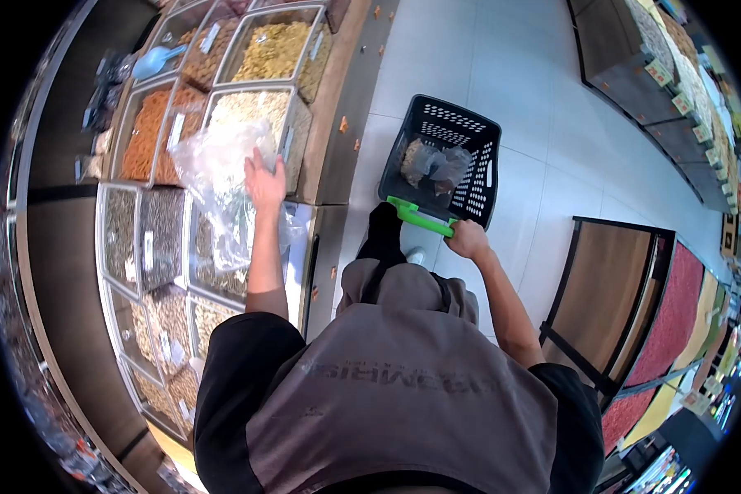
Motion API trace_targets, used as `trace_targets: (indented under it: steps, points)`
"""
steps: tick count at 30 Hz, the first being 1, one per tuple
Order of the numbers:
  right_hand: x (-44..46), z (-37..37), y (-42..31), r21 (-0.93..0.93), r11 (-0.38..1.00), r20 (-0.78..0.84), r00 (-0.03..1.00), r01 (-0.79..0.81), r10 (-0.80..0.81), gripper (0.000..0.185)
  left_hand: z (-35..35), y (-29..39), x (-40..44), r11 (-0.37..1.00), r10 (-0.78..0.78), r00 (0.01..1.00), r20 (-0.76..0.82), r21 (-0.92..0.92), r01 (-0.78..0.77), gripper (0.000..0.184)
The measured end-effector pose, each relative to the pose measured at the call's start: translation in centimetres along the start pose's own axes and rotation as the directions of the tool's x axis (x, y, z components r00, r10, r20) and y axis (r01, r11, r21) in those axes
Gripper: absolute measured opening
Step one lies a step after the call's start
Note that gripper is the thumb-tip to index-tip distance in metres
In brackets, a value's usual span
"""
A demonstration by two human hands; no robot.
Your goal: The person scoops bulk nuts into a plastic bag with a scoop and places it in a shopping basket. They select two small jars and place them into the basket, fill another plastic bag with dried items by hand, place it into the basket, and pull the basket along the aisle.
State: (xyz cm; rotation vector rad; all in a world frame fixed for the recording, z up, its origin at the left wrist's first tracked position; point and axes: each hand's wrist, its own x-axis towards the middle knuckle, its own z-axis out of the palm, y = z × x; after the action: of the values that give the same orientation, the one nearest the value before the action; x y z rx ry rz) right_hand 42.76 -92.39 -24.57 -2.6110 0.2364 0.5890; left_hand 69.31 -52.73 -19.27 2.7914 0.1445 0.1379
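Note:
Over the food bins at the left, my left hand (265, 183) is at a clear plastic bag (218, 169). Its thumb and some fingers stand apart, but whether the bag is gripped cannot be made out. The bag hangs loosely across a bin of pale flakes (251, 107) and the bins below it. My right hand (468, 240) is closed round the green handle (420, 217) of a black basket (487, 202). Inside the basket lie clear bags (449, 167) with food in them.
Bins of orange pieces (146, 132) and yellow pieces (272, 51) stand at the upper left, with a blue scoop (155, 62) on one. A wooden display case (605, 288) is at the right, and more food displays (667, 90) line the upper right.

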Motion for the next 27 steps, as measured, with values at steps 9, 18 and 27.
trace_targets:
  steps: [9, 18, 27]
  points:
    - [5.5, -3.7, 1.7, -0.068, 0.996, 0.0, 0.998, -0.055, 0.055, 0.022, 2.6, 2.9, 10.7, 0.946, -0.324, 0.944, 0.056, 0.041, 0.322, 0.088]
    - [9.8, -7.2, 3.6, -0.094, 0.993, 0.085, 0.993, -0.077, 0.085, 0.017, -4.4, 12.9, 11.9, 0.936, -0.278, 0.891, 0.358, 0.309, 0.167, 0.091]
    - [13.6, -9.9, 6.4, -0.061, 0.998, 0.084, 0.996, -0.008, 0.013, 0.016, 6.7, 29.5, 3.0, 0.629, 0.743, 0.268, 0.614, -0.503, -0.592, 0.056]
